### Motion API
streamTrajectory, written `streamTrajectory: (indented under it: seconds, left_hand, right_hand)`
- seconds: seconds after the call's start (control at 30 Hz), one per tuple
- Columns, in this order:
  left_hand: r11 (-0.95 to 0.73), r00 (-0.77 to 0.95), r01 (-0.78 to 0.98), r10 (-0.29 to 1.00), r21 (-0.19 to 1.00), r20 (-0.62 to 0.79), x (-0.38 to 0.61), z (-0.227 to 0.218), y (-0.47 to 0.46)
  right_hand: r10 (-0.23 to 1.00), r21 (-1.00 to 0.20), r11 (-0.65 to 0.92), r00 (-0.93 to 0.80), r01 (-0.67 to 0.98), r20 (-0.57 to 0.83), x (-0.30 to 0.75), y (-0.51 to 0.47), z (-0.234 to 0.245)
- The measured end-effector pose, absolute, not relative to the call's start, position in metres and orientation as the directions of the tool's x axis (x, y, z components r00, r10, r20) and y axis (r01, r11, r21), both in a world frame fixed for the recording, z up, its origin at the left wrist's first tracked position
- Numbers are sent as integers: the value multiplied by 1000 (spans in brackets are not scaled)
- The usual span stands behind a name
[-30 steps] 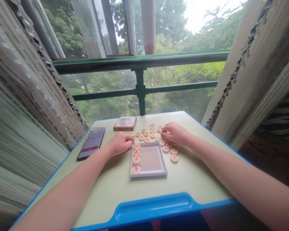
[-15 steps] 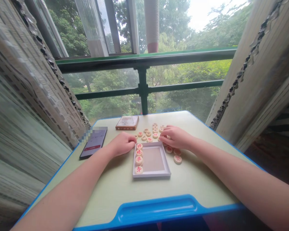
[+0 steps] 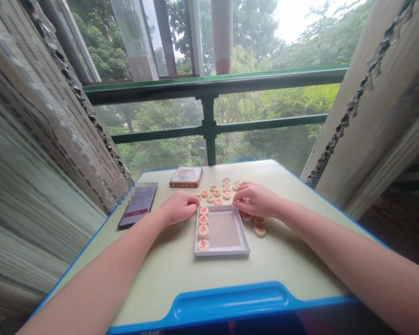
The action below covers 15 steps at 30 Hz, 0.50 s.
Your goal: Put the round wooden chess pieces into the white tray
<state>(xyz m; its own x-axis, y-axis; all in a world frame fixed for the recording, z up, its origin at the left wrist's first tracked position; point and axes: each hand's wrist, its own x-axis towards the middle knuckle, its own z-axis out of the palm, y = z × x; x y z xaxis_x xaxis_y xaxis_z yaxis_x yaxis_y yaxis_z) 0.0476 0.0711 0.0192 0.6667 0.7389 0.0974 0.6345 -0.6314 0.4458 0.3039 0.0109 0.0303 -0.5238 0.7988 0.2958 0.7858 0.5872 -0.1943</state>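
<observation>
An open white cardboard box (image 3: 247, 239) lies on the table, with a column of Chinese chess pieces (image 3: 203, 231) along its left side, marked in red. At the box's upper left corner rests my left hand (image 3: 181, 207), fingers curled and closed; its fingertips are partly hidden. My right hand (image 3: 256, 200) is bent over pieces beyond the upper right corner, its fingers closed around what looks like a pale Chinese chess piece, mostly covered. Several loose pieces (image 3: 217, 192) are scattered behind the box, and others (image 3: 260, 230) lie to its right, below my right hand.
A flat brown box with a pale top (image 3: 186, 177) sits at the back of the table. On the left lies a phone (image 3: 138, 204). The table (image 3: 153, 279) has a blue edge and a moulded blue tray (image 3: 230, 300) in front. Curtains flank a window with a green railing (image 3: 265, 83).
The view has shifted slightly, so everything on the table appears a little further right. Both hands keep nearly the same places beside the box.
</observation>
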Motion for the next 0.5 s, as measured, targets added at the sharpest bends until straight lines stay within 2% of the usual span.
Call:
streamTrajectory:
  seconds: [0.33, 0.5]
  left_hand:
    - [-625, 663, 646, 744, 438, 84, 48, 20, 70]
    - [-619, 660, 645, 747, 449, 83, 48, 21, 70]
  right_hand:
    - [835, -138, 523, -473, 841, 281, 307, 15, 29]
    - [898, -76, 347, -308, 935, 314, 311, 20, 28]
